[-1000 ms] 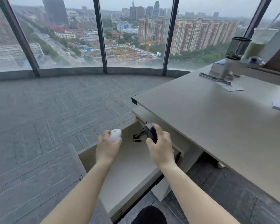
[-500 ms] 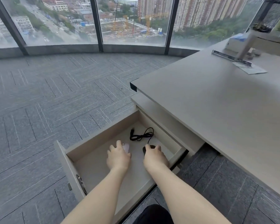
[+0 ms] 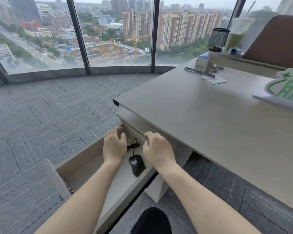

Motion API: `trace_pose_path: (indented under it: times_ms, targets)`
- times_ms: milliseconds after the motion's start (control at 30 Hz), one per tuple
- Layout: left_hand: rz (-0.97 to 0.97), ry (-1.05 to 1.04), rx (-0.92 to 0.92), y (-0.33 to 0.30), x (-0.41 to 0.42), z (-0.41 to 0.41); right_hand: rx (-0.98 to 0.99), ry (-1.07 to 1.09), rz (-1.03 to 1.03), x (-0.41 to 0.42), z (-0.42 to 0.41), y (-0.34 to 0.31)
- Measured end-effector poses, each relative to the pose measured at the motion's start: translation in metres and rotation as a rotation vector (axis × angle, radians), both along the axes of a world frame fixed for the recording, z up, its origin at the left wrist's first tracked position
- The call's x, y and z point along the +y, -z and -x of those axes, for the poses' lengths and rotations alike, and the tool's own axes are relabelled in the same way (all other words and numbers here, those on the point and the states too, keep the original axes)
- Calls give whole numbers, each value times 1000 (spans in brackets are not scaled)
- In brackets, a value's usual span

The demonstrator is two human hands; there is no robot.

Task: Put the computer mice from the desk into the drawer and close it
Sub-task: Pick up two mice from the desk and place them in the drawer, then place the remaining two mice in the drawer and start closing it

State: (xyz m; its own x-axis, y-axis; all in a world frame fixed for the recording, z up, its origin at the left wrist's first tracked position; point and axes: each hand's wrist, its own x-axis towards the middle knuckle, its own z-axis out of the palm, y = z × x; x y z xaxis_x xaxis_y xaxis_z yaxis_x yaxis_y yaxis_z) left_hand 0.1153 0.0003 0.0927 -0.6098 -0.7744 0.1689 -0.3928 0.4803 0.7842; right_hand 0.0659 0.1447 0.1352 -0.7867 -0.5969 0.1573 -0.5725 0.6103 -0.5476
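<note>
Scene: Person at a beige worktop (image 3: 201, 125) by floor-to-ceiling windows, both arms reaching down over an open drawer (image 3: 85, 168) pulled out from under the worktop's left front corner.

Left hand (image 3: 114, 146): Fingers spread and loosely curled, palm down, holding nothing; hovers over the drawer's back half, nr its far left corner.

Right hand (image 3: 156, 149): Also open, fingers curled, nothing in grip; sits above the drawer's right wall, just under the worktop edge.

Black wired mouse (image 3: 137, 164): Lies on the drawer floor btwn the two wrists, hard against the right wall. Long axis runs front-to-back w/ the drawer, cable end pointing toward the back. Dark, glossy, low-domed shell; thin black cable (image 3: 133, 145) loops in a loose tangle behind it, btwn the hands.

White mouse: Not visible; may be hidden under the left hand or forearm, can't tell.

Key relation: Drawer front (image 3: 57, 181) is nearest the person, low and left of both hands; its long face runs across the push direction. Left hand looks the nearer one to it, by judgement.

Worktop check: No mice seen on the worktop surface; mesh pen cup (image 3: 217, 39), papers and a green-and-white sign (image 3: 287, 88) sit toward its far and right edges.

Task stage: Loading looks done; drawer not yet closed.
</note>
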Motion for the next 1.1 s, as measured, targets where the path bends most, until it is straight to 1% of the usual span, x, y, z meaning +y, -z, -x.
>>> trace_pose_path:
  times_ms: [133,233,333,400,467,600,767,867,967,1033,1100]
  targets:
    - [27,153,145,-44,61,18,153,104,168,67,0,-43]
    - [32,310,179,-67,124,38,222,240,233,135,6,-65]
    - [24,487,199,-80,193,58,285,416,262,212,17,-71]
    - [16,625,181,-85,240,69,303,537,273,265,27,-70]
    - [-1,758,127,-87,285,77,301,660,278,318,39,-66]
    - [-11,958,-1,-84,366,85,199,854,261,409,62,-52]
    - [40,1078,-115,-76,436,93,7,828,247,470,92,-38]
    - [207,1093,-170,-71,455,99,-88,768,212,484,107,-32]
    - [382,1070,-206,-68,463,106,-132,701,178,484,121,-32]
    - [399,1072,-221,-67,461,111,-142,670,121,479,131,-32]
    - [351,1069,-254,-69,456,117,-132,679,33,473,140,-33]
